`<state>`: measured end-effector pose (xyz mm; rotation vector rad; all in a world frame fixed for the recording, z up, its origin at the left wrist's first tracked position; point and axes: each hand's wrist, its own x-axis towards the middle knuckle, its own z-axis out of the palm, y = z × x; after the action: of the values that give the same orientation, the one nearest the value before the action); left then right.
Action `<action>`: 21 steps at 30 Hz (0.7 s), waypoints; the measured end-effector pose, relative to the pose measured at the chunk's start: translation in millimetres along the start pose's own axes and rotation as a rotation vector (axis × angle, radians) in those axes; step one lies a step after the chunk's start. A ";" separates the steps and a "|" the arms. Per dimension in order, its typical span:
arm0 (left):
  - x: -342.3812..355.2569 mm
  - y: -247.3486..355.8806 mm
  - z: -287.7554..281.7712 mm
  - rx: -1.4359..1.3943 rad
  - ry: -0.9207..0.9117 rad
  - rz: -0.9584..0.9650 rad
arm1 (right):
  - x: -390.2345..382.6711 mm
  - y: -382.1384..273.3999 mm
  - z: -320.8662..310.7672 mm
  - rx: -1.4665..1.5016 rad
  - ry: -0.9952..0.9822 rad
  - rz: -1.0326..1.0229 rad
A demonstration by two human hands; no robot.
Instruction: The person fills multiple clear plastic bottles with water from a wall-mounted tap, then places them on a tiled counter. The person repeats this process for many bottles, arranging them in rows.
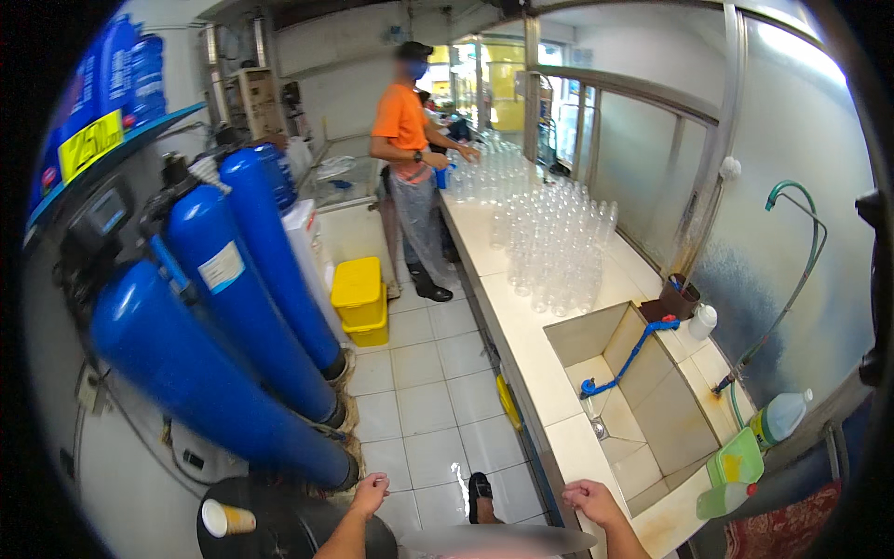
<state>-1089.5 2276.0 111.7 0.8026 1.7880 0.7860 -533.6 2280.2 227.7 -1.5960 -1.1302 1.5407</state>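
My left hand (371, 492) hangs at the lower middle, empty, its fingers loosely curled and apart, beside a black drum (284, 524) with a yellow-and-white cup (226, 518) on it. My right hand (585, 496) is at the white tiled counter edge, empty, fingers bent but apart; contact with the edge is unclear. It is nearest a tiled sink (659, 413) with a blue pipe (622, 366). A green tub (732, 459), a green bottle (722, 500) and a clear jug (780, 419) stand at the sink's right.
A person in orange (399, 126) stands along the counter (503, 298) near many clear bottles (554, 247). Three blue tanks (214, 252) line the left, beneath a shelf of jugs (144, 79). Yellow bins (358, 298) sit on the tiled floor (419, 373). A green faucet (787, 196) rises at right.
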 end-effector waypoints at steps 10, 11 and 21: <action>58.7 -8.7 -7.0 -0.085 -0.308 -0.472 | 270.0 -197.7 -2.3 -0.303 0.019 -0.230; 70.2 -1.2 -8.8 -0.085 -0.302 -0.528 | 290.6 -230.1 -3.7 -0.332 0.016 -0.275; 368.1 107.5 -34.8 0.186 -0.249 -0.374 | 434.7 -454.5 -28.8 -0.132 0.364 -0.548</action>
<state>-1213.0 2629.0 20.4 0.6258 1.7295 0.2659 -596.8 2867.0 447.0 -1.4115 -1.3321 0.8019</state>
